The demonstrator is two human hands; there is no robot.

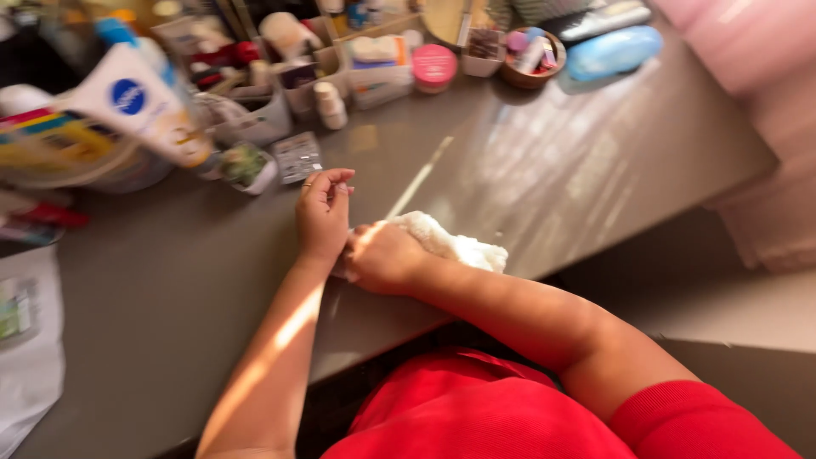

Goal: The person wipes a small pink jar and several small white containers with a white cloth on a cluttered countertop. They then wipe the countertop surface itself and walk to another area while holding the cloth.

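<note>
My right hand (384, 255) presses down on a white fluffy cloth (455, 245) that lies on the grey tabletop (544, 170) near its front edge. The fingers curl over the cloth and grip it. My left hand (323, 212) rests just to the left, its wrist touching the right hand. Its fingers are bent together with the fingertips close, a ring shows on one finger, and nothing is visibly held. The picture is blurred by motion.
A white lotion tube (140, 102) leans at the left over stacked items. Small containers, a pink-lidded jar (434, 65), a wooden bowl (531, 59) and a blue oval case (612, 51) crowd the far edge. A small foil pack (297, 155) lies near my left hand.
</note>
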